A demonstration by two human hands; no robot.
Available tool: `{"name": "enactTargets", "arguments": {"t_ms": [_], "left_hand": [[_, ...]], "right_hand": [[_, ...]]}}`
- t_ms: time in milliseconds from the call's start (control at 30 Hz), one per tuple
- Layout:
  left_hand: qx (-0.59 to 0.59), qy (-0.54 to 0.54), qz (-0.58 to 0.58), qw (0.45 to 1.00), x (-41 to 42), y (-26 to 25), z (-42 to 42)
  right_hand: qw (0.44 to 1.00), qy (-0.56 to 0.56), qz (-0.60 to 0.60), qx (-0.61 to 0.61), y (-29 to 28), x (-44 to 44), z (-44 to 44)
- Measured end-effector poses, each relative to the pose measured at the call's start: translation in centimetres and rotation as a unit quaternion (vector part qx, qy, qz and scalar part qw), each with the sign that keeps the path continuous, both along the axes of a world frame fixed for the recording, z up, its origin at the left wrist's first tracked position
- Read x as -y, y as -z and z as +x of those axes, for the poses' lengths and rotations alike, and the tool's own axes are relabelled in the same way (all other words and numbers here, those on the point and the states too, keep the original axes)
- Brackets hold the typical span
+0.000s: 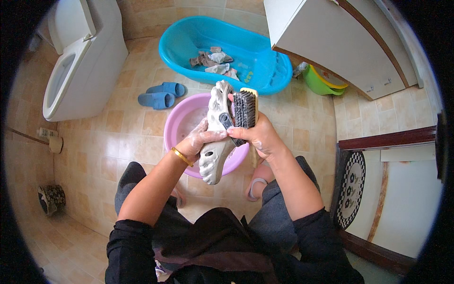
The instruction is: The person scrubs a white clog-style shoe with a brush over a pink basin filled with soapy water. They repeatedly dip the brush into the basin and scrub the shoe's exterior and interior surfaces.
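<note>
My left hand (pixel 198 140) grips a white clog-style shoe (pixel 217 149) with a dark grey heel strap (pixel 226 120), and suds cling to the fingers. The shoe is tilted on its side above a pink plastic basin (pixel 173 142), whose cloudy, sudsy water shows only in part. In my right hand (pixel 260 136) is a scrubbing brush (pixel 245 108) with dark bristles and a pale handle. The bristles face left, close beside the shoe, and my right thumb reaches over to the shoe near the strap. Whether the bristles touch the shoe cannot be made out.
Behind the basin stands a blue plastic baby bathtub (pixel 230 80) with several wet socks (pixel 216 60) inside. Blue slippers (pixel 161 95) lie on the tiled floor. A toilet (pixel 95 71) stands left, a white cabinet (pixel 340 49) overhangs right, and a green basin (pixel 315 81) is under it.
</note>
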State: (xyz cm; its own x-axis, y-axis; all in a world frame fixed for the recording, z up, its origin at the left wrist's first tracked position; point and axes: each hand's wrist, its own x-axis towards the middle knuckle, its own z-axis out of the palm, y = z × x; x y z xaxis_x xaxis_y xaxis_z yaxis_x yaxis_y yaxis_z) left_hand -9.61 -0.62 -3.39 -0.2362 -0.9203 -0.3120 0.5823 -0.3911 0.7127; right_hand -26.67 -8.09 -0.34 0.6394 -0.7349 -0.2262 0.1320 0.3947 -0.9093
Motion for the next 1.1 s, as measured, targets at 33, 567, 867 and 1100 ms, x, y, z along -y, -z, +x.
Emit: {"name": "enactTargets", "arguments": {"t_ms": [33,567,867,1100], "left_hand": [[-0.024,-0.005,-0.01,1.0,0.0,-0.1,0.1],[0.376,-0.06,-0.038,0.924,-0.5,4.6,-0.9],[0.563,-0.039,-0.044,0.824,-0.8,5.7,0.1],[0.74,-0.013,-0.031,0.672,-0.6,2.1,-1.7]], "right_hand": [[1.0,-0.008,-0.021,-0.021,0.1,0.1,0.0],[0.652,0.042,-0.621,-0.433,1.6,-2.5,1.1],[0.637,0.031,-0.601,-0.481,1.4,-1.6,1.3],[0.633,0.059,-0.606,-0.478,2.7,-1.3,1.2]]}}
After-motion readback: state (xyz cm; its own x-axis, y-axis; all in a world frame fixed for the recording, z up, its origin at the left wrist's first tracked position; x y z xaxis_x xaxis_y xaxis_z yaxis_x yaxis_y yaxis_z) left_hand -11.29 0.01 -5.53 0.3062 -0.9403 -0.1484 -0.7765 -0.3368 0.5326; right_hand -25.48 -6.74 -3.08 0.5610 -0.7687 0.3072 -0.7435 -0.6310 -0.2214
